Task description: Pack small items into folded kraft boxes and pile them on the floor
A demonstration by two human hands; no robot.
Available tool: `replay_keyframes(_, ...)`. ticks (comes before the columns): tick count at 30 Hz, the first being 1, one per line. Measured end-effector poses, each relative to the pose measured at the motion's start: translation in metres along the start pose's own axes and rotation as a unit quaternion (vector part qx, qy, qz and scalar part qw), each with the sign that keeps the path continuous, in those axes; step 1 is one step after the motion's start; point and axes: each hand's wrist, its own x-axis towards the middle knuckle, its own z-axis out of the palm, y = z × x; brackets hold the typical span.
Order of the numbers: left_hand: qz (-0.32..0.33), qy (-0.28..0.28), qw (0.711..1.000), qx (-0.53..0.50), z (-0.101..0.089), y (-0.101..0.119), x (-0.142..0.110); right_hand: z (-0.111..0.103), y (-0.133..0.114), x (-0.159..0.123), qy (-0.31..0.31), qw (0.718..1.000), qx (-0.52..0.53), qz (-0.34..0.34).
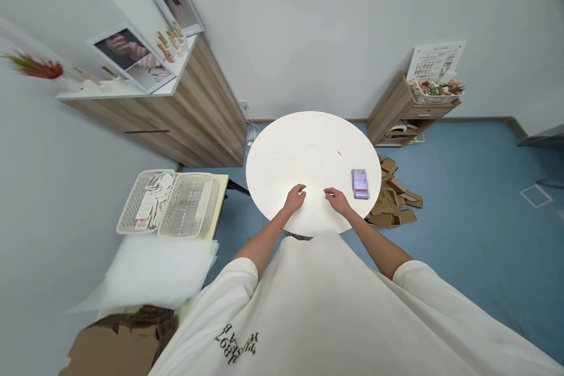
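My left hand (pixel 295 198) is over the near part of a round white table (pixel 308 138), its fingers loosely curved and the thumb apart from them, with nothing seen in it. Across a short gap, my right hand (pixel 337 200) mirrors it, fingers bent toward the left hand and also holding nothing visible. To the right of my right hand lies a phone (pixel 360 184) with its screen lit and blurred. Farther back on the tabletop is a small thin reddish item (pixel 339 154), too small to name.
Flattened cardboard (pixel 394 200) is piled on the floor right of the table. At left, a side table carries white baskets (pixel 188 205) and translucent sheets (pixel 158 270), with a cardboard box (pixel 117 349) nearer me. A wooden cabinet (pixel 207 106) and a small shelf unit (pixel 388 108) stand behind.
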Motion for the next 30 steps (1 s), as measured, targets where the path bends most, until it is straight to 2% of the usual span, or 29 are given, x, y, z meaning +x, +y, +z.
replay_keyframes(6,-0.014,0.047,0.999,-0.009,-0.002,-0.012,-0.046,0.013,0.002,-0.013,-0.041,0.998,-0.009,-0.046)
replay_keyframes(11,-0.035,0.092,0.995,-0.008,0.001,-0.026,-0.089,0.034,0.01,-0.033,-0.092,0.994,-0.017,-0.064)
replay_keyframes(16,-0.042,0.12,0.992,-0.024,-0.011,-0.04,-0.124,0.059,0.002,-0.051,-0.133,0.988,-0.034,-0.078)
replay_keyframes(23,-0.047,0.158,0.985,-0.055,-0.054,-0.058,-0.146,0.103,-0.035,-0.05,-0.162,0.978,-0.068,-0.113)
replay_keyframes(27,-0.045,0.174,0.982,-0.064,-0.089,-0.074,-0.158,0.146,-0.059,-0.048,-0.174,0.973,-0.076,-0.134)
replay_keyframes(30,-0.045,0.183,0.98,-0.059,-0.126,-0.091,-0.168,0.188,-0.076,-0.05,-0.18,0.969,-0.077,-0.149)
